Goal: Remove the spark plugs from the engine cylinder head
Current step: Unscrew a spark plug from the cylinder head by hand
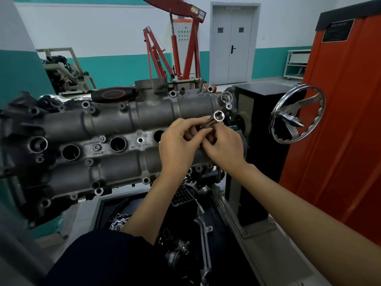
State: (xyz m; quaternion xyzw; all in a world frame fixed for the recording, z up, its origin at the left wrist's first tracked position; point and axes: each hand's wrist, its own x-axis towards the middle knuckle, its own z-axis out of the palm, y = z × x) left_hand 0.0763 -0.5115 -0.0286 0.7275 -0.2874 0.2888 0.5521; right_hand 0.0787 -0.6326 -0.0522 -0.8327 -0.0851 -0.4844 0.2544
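The grey cylinder head lies across the engine stand, with three round spark plug wells open in a row. Both my hands meet above its right end. My left hand and my right hand together hold a chrome spark plug socket, its hollow end tilted up and to the right. Fingers hide the socket's lower part, so I cannot tell whether a plug sits inside. A ratchet with a black and orange handle rests on the head's far edge.
The stand's chrome handwheel and black column are just right of my hands. An orange cabinet fills the right side. Loose engine parts lie in a dark tray below. A red engine crane stands behind.
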